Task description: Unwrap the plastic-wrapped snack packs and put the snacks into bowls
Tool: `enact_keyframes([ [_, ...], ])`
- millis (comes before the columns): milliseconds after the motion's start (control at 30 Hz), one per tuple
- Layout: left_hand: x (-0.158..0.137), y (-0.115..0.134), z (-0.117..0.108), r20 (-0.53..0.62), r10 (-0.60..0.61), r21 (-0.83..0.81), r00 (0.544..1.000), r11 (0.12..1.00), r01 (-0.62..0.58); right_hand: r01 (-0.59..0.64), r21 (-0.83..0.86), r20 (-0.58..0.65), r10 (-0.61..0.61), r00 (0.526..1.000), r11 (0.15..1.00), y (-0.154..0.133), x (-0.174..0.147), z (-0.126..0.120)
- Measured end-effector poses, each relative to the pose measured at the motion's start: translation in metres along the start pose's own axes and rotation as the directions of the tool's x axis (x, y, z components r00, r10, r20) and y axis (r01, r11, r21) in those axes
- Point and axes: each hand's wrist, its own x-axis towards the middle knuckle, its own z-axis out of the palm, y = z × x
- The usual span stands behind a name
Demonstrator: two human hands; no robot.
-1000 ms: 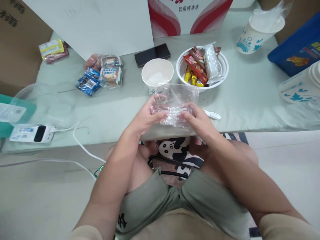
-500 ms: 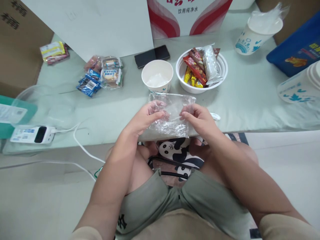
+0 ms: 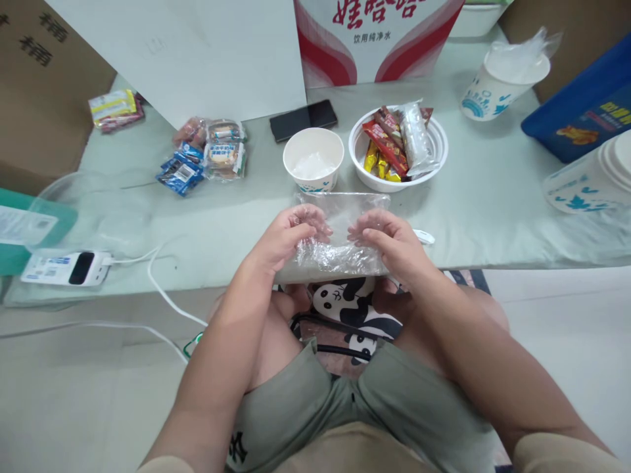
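Note:
A crinkled clear plastic bag [image 3: 340, 255] lies spread at the table's front edge, in front of a paper cup. My left hand [image 3: 298, 230] grips its left side, thumb on top and curled fingers partly seen through the film. On the right side my right hand [image 3: 387, 235] holds the bag in much the same way, its fingertips facing those of the left. Just behind the bag, the white paper cup [image 3: 313, 161] contains some crumpled clear plastic. Beside the cup stands a white bowl [image 3: 355, 157] with wrapped snack bars [image 3: 387, 141] in it.
A black phone [image 3: 303, 120] lies behind the cup. Packaged snacks [image 3: 224, 150] are to the left, near a white power bank [image 3: 64, 268] with a cable. Paper cups [image 3: 586, 177] and a blue bag [image 3: 576, 98] stand at right; a white carton [image 3: 197, 59] is behind.
The view has tilted up slightly, so things sit lower in it. My hands stay on the bag, which looks flatter and wider at its lower right.

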Motion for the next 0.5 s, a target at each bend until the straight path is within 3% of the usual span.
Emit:
enact_keyframes([
  [167,0.005,-0.009,0.000,-0.017,0.015,0.080,1.000,0.997,-0.014,0.059,-0.161,-0.093,-0.075,0.993,0.985,-0.001,0.001,0.001],
  [267,0.008,-0.015,0.003,-0.171,0.125,0.159,0.977,0.982,-0.098,0.066,-0.204,-0.159,-0.100,0.982,0.977,-0.001,0.001,0.000],
  [333,0.007,-0.016,0.006,-0.367,0.309,0.299,0.877,0.932,-0.203,0.064,-0.171,-0.196,-0.098,0.976,0.983,-0.001,0.002,0.000],
  [400,0.001,-0.016,0.012,-0.451,0.523,0.504,0.724,0.818,-0.277,0.084,-0.146,-0.225,-0.116,0.967,0.986,0.000,0.002,-0.001],
  [433,-0.003,-0.016,0.015,-0.424,0.603,0.592,0.676,0.750,-0.297,0.102,-0.140,-0.235,-0.133,0.963,0.985,0.000,0.002,0.000],
  [500,-0.010,-0.019,0.023,-0.290,0.689,0.702,0.664,0.625,-0.341,0.147,-0.132,-0.237,-0.175,0.956,0.980,0.002,0.001,0.001],
])
